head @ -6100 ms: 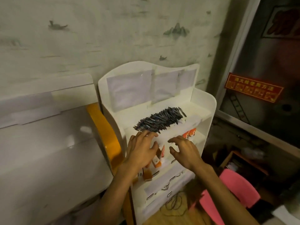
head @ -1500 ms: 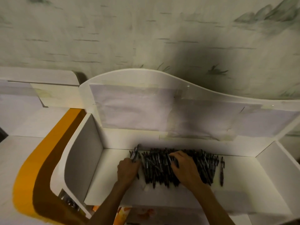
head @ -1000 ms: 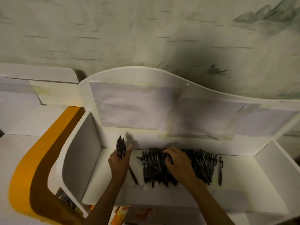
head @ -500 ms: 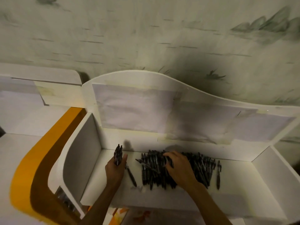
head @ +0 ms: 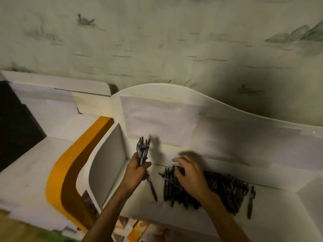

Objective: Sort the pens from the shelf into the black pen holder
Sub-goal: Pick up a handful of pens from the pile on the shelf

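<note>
Over on the left, the left hand (head: 138,170) grips a tight bundle of dark pens (head: 143,151), held upright above the white shelf (head: 108,165). One stray pen (head: 152,188) lies just beside it. Then the right hand (head: 189,175), fingers curled over the big black pile of pens (head: 222,191); whether it pinches any, I cannot tell.

Dim, warm light is falling from behind, throwing soft shadows onto the wall (head: 227,84). Motion is blurring the hands (head: 190,177); wide-angle distortion is bending the edges.
</note>
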Action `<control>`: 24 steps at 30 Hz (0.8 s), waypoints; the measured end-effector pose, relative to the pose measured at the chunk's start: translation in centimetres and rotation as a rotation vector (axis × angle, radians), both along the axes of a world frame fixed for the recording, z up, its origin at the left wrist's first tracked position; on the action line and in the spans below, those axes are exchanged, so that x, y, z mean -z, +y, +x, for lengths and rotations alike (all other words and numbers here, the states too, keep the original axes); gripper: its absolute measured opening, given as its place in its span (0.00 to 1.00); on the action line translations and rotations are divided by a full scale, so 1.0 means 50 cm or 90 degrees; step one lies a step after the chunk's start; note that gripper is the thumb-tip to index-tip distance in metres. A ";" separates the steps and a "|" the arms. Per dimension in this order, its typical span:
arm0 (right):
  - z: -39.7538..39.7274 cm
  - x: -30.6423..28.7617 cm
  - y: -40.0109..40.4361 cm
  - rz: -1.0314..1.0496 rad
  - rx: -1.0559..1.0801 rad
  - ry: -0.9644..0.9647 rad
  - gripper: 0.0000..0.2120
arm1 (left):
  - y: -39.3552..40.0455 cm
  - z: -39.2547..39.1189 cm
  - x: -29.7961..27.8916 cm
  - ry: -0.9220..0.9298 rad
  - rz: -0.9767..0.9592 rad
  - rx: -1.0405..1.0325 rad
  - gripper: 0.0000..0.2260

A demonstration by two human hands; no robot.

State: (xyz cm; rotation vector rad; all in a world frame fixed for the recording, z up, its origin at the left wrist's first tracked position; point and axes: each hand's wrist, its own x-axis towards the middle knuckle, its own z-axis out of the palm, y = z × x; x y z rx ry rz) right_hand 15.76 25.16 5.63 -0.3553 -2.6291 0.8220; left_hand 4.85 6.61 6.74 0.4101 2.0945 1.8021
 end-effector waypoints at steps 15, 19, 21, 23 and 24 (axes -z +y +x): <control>-0.156 -0.187 -0.298 0.030 -0.197 0.125 0.15 | -0.320 0.004 -0.217 0.073 0.012 -0.171 0.07; -0.185 -0.225 -0.435 0.050 -0.222 0.136 0.15 | -0.471 -0.008 -0.224 0.056 0.038 -0.226 0.08; -0.200 -0.241 -0.507 0.051 -0.242 0.150 0.14 | -0.554 -0.006 -0.229 0.070 0.052 -0.237 0.09; -0.214 -0.249 -0.586 0.035 -0.247 0.146 0.14 | -0.641 -0.003 -0.234 0.085 0.048 -0.253 0.12; -0.222 -0.250 -0.628 0.027 -0.249 0.148 0.14 | -0.684 -0.004 -0.235 0.087 0.047 -0.264 0.13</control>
